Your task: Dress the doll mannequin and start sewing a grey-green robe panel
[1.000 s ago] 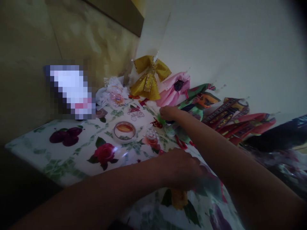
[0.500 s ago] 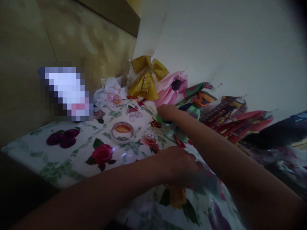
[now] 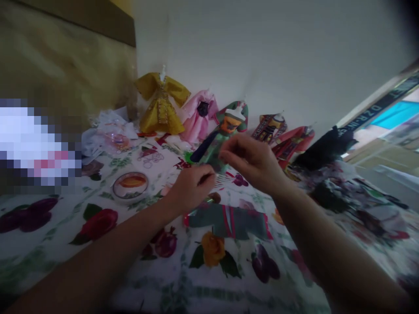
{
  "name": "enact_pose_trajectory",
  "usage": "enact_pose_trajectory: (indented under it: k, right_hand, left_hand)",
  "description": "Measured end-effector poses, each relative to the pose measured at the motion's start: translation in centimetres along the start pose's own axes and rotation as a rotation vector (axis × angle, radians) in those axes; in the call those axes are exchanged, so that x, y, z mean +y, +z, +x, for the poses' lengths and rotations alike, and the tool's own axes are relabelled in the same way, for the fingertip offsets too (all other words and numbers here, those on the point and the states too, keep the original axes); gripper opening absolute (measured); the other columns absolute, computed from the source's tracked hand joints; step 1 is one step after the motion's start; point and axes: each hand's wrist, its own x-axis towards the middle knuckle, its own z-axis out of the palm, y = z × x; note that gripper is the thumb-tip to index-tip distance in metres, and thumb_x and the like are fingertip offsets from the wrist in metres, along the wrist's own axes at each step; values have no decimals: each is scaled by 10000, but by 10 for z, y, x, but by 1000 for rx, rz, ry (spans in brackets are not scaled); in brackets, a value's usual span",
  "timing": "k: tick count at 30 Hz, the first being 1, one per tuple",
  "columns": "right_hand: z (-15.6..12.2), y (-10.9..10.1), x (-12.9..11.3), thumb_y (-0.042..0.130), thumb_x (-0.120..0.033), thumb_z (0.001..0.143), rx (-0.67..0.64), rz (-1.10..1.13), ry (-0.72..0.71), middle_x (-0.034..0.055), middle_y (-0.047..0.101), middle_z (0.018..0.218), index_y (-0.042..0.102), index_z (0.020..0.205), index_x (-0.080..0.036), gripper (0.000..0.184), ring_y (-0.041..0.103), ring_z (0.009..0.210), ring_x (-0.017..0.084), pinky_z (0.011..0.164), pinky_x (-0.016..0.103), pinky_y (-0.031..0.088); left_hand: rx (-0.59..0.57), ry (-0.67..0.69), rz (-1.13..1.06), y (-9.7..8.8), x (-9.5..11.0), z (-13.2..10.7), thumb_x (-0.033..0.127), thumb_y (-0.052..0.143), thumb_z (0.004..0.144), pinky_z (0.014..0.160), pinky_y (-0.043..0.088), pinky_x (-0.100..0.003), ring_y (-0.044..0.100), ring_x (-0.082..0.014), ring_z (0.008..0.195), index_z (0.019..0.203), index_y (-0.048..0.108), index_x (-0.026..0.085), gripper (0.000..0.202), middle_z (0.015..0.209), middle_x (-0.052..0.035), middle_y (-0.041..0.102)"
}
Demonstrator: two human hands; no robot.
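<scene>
My left hand [image 3: 196, 185] is closed low over the flowered tablecloth [image 3: 157, 279], its fingers curled. Right beside its fingertips shows a white item with thin parallel lines [image 3: 224, 179], blurred; I cannot tell if it is gripped. My right hand [image 3: 253, 163] hovers higher, fingers bent to the thumb in a pinch; anything between them is hidden. Behind it stands a small doll outfit with a green skirt [image 3: 212, 152] and an orange-and-white top piece [image 3: 233, 120]. Below both hands a tiny green jacket with red-pink trim [image 3: 229, 220] lies flat.
Along the wall stand a gold doll dress [image 3: 163, 104], a pink one [image 3: 199, 115] and patterned red ones [image 3: 293, 141]. A roll of clear tape [image 3: 130, 186] lies left, near plastic bags [image 3: 109, 131]. Dark cloth and plastic [image 3: 334, 183] are piled right.
The view has swung right. My hands have come closer together: the right has drawn back from among the outfits, and the left has moved away from the green jacket, which now lies flat.
</scene>
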Motion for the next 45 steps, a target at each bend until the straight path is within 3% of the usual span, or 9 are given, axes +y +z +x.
enact_pose_trajectory:
  k: [4,9,18,25,35,45]
  right_hand:
    - [-39,6,12,589,-217,936,-5,28,74,-1,588,802,609,921,-179,46,531,698,109,620,251,427]
    - [-56,15,23,616,-250,924,3,151,133,25,619,917,630,970,-183,83,581,777,120,670,251,474]
    - [-64,24,35,607,-226,915,-47,403,217,-7,601,825,619,982,-172,87,531,687,98,620,243,443]
    - [-67,29,37,630,-229,905,76,285,190,-14,560,788,574,884,-174,81,529,692,101,623,244,440]
    - [-67,27,39,621,-215,911,-8,231,198,10,640,838,636,886,-167,56,575,756,119,668,253,447]
    - [-69,31,39,606,-194,909,21,164,168,8,642,822,644,875,-174,55,582,746,120,650,245,439]
  left_hand:
    - [-41,-27,-13,2,2,-2,257,520,898,562,337,-238,439,-96,581,750,584,172,183,608,51,483]
    - [-100,-45,-12,3,1,-5,310,520,931,572,356,-234,477,-96,592,804,590,184,192,637,54,520]
    - [-108,-4,36,5,-5,-2,265,538,933,597,374,-230,506,-99,664,845,627,183,149,708,45,564]
    - [-116,-10,74,6,-6,-3,280,539,945,593,387,-229,529,-104,687,879,637,192,147,734,40,591]
    - [-170,39,174,7,-4,-6,258,517,949,630,402,-241,556,-112,696,917,641,194,143,766,32,623]
    - [-143,12,212,9,-2,-6,270,522,932,611,395,-243,550,-118,662,877,640,191,153,716,31,608]
